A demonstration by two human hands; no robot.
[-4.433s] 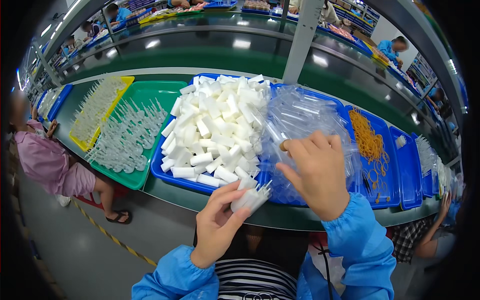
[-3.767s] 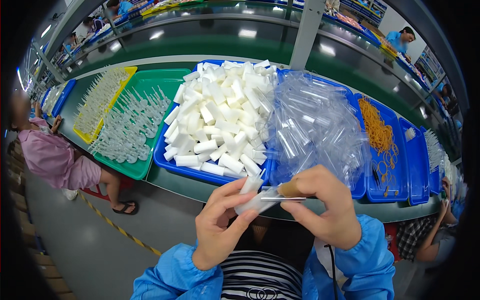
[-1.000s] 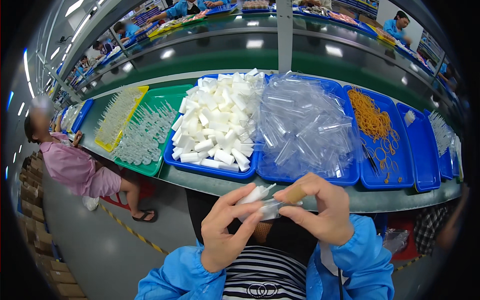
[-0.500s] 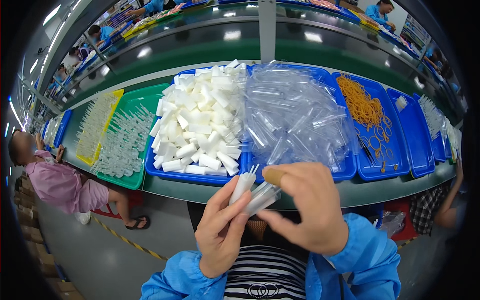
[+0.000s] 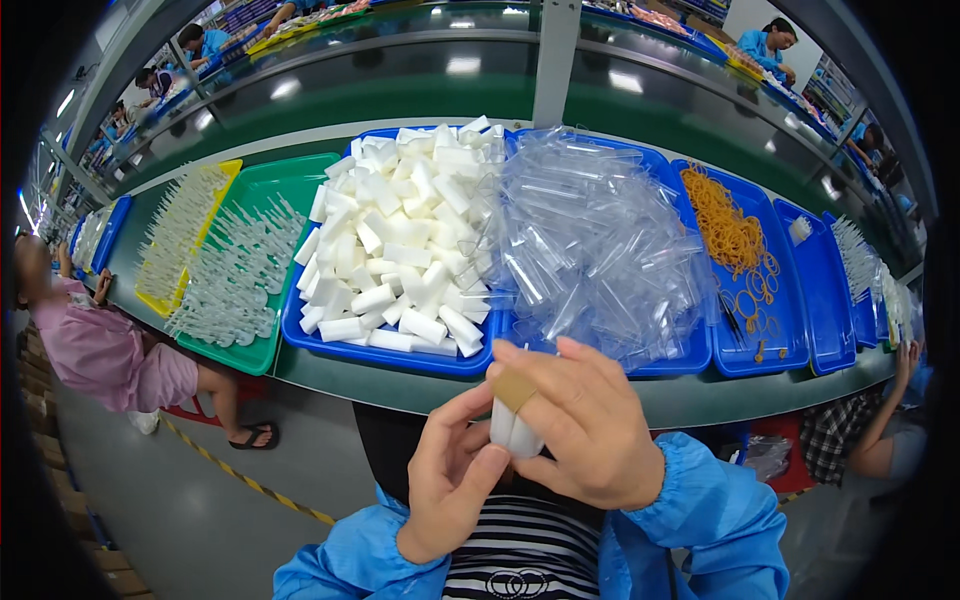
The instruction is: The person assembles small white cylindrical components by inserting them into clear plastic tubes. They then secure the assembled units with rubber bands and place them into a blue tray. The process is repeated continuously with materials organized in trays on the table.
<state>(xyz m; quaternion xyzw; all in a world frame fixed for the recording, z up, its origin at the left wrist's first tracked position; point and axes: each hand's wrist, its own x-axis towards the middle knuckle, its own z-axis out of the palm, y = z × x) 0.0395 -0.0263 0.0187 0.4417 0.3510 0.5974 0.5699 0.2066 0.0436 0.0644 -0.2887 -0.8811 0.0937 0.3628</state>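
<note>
In front of my body, my left hand point(image 5: 448, 482) pinches a small bundle of white foam pieces point(image 5: 516, 434) between thumb and fingers. My right hand point(image 5: 585, 428) is closed over the upper part of the same bundle and hides most of it. A tan wrap point(image 5: 515, 389) circles one finger of the right hand. Just beyond the hands lie a heap of white foam pieces point(image 5: 400, 230) in a blue tray point(image 5: 400, 362) and a pile of clear plastic sleeves point(image 5: 600, 240) in the blue tray to its right.
Left of these are a green tray point(image 5: 262, 190) and a yellow tray point(image 5: 232, 172), both with translucent droppers. On the right, orange rubber bands point(image 5: 722, 220) and dark tweezers point(image 5: 731, 312) share a blue tray. A person in pink point(image 5: 105, 345) sits far left; another person's arm point(image 5: 893, 400) shows far right.
My right hand has come in to the left and closed over the bundle. The clear sleeve and thin tubes seen sticking out before are now hidden. The view has shifted slightly.
</note>
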